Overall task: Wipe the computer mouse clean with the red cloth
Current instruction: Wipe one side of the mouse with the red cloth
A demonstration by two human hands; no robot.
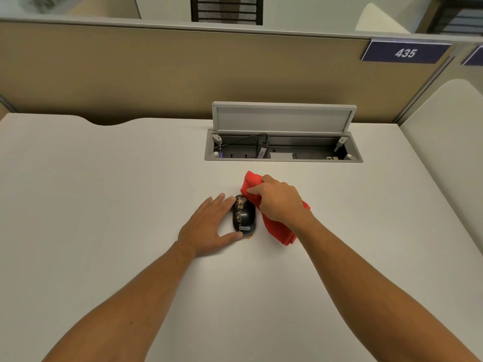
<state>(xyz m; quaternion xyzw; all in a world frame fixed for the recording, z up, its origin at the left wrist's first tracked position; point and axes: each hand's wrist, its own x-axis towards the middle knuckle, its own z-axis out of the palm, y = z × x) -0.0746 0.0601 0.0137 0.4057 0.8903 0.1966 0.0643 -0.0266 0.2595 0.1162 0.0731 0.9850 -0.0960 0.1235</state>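
A black computer mouse (244,216) lies on the white desk (104,192), its top speckled with light crumbs, mostly on the far left part. My left hand (209,226) holds it from the left, fingers along its side and thumb at its near end. My right hand (279,201) grips a bunched red cloth (281,231), which touches the mouse's far right edge. Some crumbs lie on the desk at the mouse's near end.
An open cable box (283,148) with a raised grey lid (283,117) is set in the desk behind the hands, with a plug and cable inside. A tan partition (156,71) runs along the back, bearing a blue sign "435" (405,52).
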